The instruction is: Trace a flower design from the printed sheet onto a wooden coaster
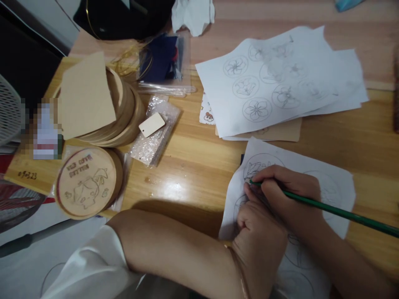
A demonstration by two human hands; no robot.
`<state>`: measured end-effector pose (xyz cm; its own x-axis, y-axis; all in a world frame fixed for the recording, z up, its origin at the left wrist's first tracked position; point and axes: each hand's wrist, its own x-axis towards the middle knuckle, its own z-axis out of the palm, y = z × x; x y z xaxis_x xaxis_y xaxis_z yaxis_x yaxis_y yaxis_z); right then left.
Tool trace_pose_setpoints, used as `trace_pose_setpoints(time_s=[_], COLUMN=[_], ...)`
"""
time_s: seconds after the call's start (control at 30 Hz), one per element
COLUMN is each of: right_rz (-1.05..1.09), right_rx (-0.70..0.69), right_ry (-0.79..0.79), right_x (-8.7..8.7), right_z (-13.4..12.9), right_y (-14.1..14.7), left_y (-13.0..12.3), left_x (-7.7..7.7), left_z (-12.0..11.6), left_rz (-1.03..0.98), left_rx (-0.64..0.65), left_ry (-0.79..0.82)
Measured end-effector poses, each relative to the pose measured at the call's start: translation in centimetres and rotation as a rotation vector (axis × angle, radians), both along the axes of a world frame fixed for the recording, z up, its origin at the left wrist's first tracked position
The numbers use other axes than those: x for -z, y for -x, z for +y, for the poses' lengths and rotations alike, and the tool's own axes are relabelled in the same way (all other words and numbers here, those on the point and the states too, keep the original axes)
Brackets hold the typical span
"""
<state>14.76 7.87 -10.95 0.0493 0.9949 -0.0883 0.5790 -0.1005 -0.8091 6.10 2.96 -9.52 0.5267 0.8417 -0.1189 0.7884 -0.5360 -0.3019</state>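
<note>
Item: pale wooden table (190,182), bearing everything listed here. Item: loose stack of printed sheets (274,79), far right, with rows of circled flower outlines; it seems pushed aside to leave working room in front of me. Item: single sheet (339,195), near right, also printed with circled outlines, lying slantwise under my hands, probably angled to suit my drawing arm. Item: stack of wooden discs (127,112), far left, slumped into an overlapping row, with a thin tan card (85,95) lying over it. Item: one wooden disc (85,182), near left, marked with lettering and a drawn figure; it lies apart from the stack, perhaps kept within sight for reference. Item: bubble wrap (156,141), left of centre, with a small wooden tag (152,124) resting on it. Item: my left hand (257,241), closed in a loose fist and bearing down on the left part of the sheet, which I take to be what keeps the paper from sliding. Item: my right hand (288,195), closed in a writing grip around a green pencil (339,211). Item: the pencil's tip, at the sheet's far-left circled outline, just beside my left hand.
</note>
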Motion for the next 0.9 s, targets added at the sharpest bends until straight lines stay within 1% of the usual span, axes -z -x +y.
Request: trace_pose_setpoints(time_s=[0.17, 0.23, 0.53, 0.67, 0.9], right_rz=[0.025, 0.016, 0.0, -0.002, -0.016], right_rx=[0.0, -0.003, 0.003, -0.001, -0.018], right_ry=[0.04, 0.043, 0.025, 0.033, 0.009], right_x=[-0.36, -0.34, -0.2, -0.08, 0.39], right_z=[-0.03, -0.03, -0.03, 0.0, 0.0], right_y=[0.14, 0.12, 0.21, 0.13, -0.12], left_y=[0.27, 0.25, 0.3, 0.25, 0.15], left_x=[-0.81, -0.97, -0.98, -0.99, -0.94], left_z=[0.77, 0.91, 0.88, 0.76, 0.71], left_rz=[0.058, 0.062, 0.056, 0.014, -0.022], left_rx=[0.05, 0.061, 0.058, 0.031, 0.01], left_ry=[0.198, 0.234, 0.217, 0.242, 0.234])
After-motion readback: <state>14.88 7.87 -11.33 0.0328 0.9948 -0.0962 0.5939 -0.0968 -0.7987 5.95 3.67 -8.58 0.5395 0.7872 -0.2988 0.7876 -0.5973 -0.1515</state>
